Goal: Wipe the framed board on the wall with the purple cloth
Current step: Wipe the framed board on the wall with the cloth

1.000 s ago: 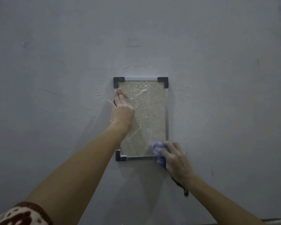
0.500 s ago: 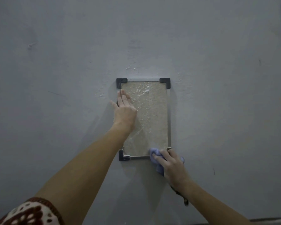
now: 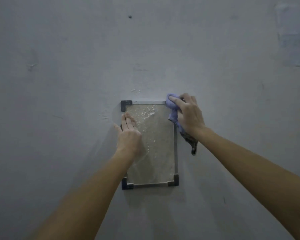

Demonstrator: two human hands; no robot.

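Observation:
The framed board [image 3: 156,153] hangs upright on the grey wall, a beige panel with white specks near its top, a thin metal frame and dark corner pieces. My left hand [image 3: 128,134] lies flat on the board's upper left edge, fingers together, pressing it to the wall. My right hand [image 3: 189,115] grips the purple cloth [image 3: 172,108] and presses it on the frame's top right corner, which it hides. A dark end of the cloth dangles below my right wrist, beside the frame's right edge.
The grey wall [image 3: 76,84] fills the view. A small dark hole or screw [image 3: 130,16] sits high above the board. A paler rectangular patch [image 3: 294,37] marks the wall at the upper right. Chipped paint [image 3: 135,90] shows just above the frame.
My right hand has carried the cloth from the board's bottom right corner up to its top right corner. My left hand has stayed on the upper left edge.

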